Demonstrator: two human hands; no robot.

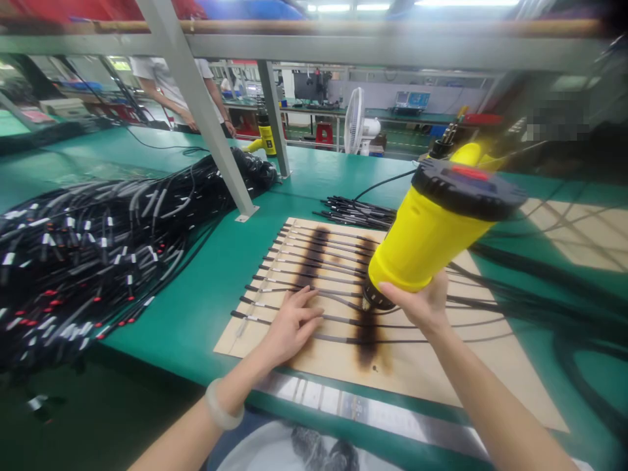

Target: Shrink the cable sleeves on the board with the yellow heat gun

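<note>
A cylindrical yellow heat gun (426,239) fills the gripping right hand (424,304), left hand (293,322) half-curled over slender cables (342,320).

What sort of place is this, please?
Likely a cable workshop: a cable bundle lies on the green bench, the right hand holds a yellow heat gun, and a scorched board carries leads.

On my feed this is a factory workshop: on the green worktop (191,327), a heap of cables (122,222) lies left along the near edge, a scorched board (412,376) sits at that edge too, and beyond the far edge I see red stools (324,134), another bench (439,118) and strip lights (333,8).
</note>
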